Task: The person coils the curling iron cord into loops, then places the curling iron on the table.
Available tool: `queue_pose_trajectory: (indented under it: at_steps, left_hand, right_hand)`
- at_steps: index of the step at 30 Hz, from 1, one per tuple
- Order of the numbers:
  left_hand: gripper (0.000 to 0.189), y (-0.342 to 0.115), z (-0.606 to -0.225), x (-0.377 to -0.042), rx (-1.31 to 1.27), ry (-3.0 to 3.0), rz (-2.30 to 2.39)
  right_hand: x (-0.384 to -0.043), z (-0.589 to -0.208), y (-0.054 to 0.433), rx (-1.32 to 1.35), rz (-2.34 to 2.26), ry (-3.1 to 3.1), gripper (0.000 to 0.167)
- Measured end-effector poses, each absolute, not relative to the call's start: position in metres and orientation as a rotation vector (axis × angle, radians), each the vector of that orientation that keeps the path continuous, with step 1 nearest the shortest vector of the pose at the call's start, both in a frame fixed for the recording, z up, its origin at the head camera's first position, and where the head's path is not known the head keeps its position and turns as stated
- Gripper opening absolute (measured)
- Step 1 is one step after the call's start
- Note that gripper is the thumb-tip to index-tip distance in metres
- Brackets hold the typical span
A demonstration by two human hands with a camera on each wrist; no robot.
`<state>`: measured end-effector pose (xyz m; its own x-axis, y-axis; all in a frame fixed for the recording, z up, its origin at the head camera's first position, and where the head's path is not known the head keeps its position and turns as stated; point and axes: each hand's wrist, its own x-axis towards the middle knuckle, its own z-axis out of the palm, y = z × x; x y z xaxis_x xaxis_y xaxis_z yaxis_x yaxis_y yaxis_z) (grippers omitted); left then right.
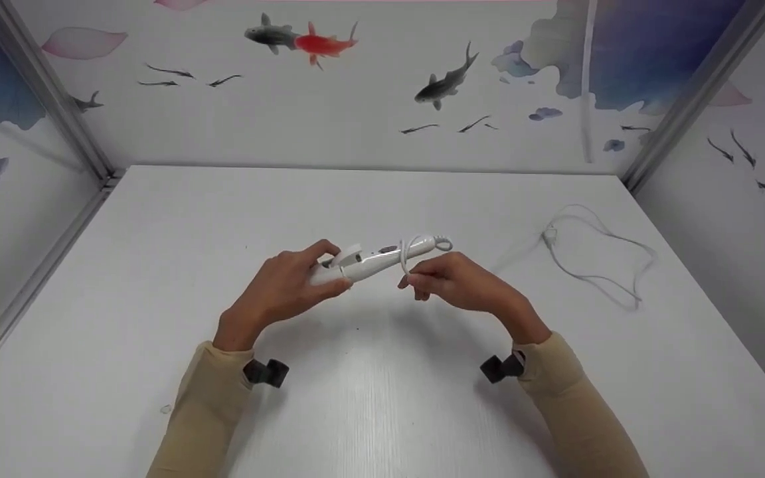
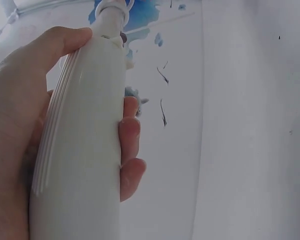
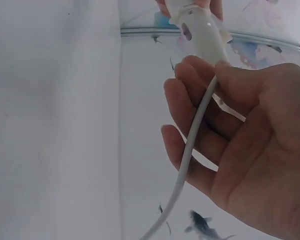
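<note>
Fingers [image 2: 130,135] of the left hand [image 1: 283,285] are wrapped round the wand [image 1: 372,265], grasping it. Right hand [image 1: 452,282] pinches the cord [image 3: 191,140] between thumb and fingers; a loop of cord encircles the wand's slimmer end. Wand is held above the middle of the counter [image 1: 369,405], slightly tilted. Counter surface: white, faintly grained, glossy near the front, with a few dark specks [image 1: 357,328]. Looped cable [image 1: 582,275] lies on its right side; whether it joins the cord cannot be told. Back wall [image 1: 190,126] and side walls: white, printed with fish and blue-violet washes. Grey metal posts [image 1: 694,99] stand at both rear corners.
</note>
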<state>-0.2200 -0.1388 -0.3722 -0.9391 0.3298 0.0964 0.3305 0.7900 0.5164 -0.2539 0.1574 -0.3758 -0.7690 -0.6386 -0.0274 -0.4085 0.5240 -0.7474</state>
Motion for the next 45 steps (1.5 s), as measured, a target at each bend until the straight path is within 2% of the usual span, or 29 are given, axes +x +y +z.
queue_pose_trajectory:
  at_steps: [11, 14, 20, 25, 29, 33, 45]
  left_hand:
    - [0.045, -0.14, -0.369, -0.22, -0.615, -2.927, -1.04]
    - [0.047, -0.14, -0.369, -0.219, -0.668, -2.905, -1.078]
    - [0.045, -0.138, -0.37, -0.219, -0.738, -2.913, -1.027]
    - [0.042, -0.136, -0.371, -0.216, -0.804, -2.933, -0.974]
    - [0.038, -0.133, -0.373, -0.215, -0.83, -2.954, -0.948]
    - [0.037, -0.131, -0.376, -0.214, -0.869, -2.951, -0.931]
    - [0.04, -0.119, -0.375, -0.215, -0.867, -2.931, -0.674]
  right_hand:
    - [-0.28, -0.404, 0.171, -0.617, -1.137, 2.472, 0.028]
    - [-0.285, -0.409, 0.174, -0.611, -1.283, 2.432, 0.025]
    - [-0.289, -0.409, 0.179, -0.483, -1.512, 2.459, 0.008]
    - [-0.289, -0.404, 0.18, -0.386, -1.52, 2.493, 0.01]
    - [-0.286, -0.399, 0.179, -0.387, -1.453, 2.517, 0.021]
    - [-0.281, -0.393, 0.178, -0.436, -1.41, 2.557, 0.024]
    - [-0.258, -0.36, 0.174, -0.513, -1.29, 2.709, 0.016]
